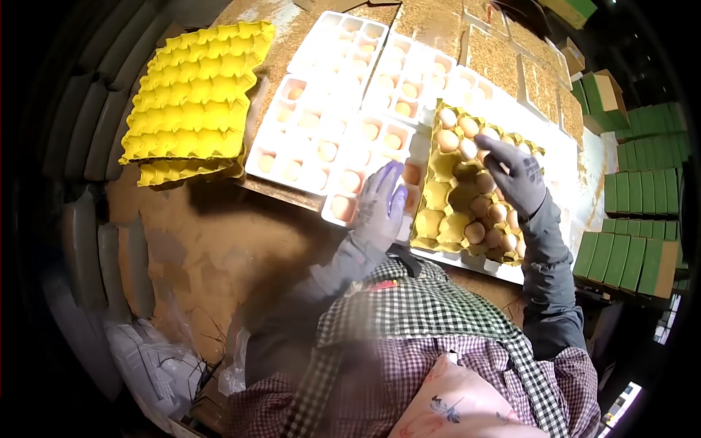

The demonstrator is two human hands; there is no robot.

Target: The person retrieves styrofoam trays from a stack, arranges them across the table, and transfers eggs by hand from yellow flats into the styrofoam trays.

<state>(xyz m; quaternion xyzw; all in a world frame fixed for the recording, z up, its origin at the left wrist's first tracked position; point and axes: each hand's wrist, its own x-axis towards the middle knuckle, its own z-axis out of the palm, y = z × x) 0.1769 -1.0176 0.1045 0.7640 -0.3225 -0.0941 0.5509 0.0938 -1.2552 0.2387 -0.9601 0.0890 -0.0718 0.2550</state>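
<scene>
A yellow egg tray (431,194) lies on top of the white foam trays, its right and upper cups holding several eggs (475,233) and its lower-left cups bare. My right hand (517,174), in a grey glove, is over this tray, thumb and fingers curled about an egg (483,155); whether it is lifted I cannot tell. My left hand (380,208), gloved with purple fingertips, is over the edge of a white foam tray (332,206). Its fingers are stretched out and no egg shows in it. Eggs sit in many of the square cells, though glare washes out part of them.
Stacked yellow egg trays (193,95) stand at the far left. Foam slabs with a brown, grainy surface (485,58) lie at the back. Green boxes (628,191) are piled on the right. A clear plastic bag (157,365) lies at lower left.
</scene>
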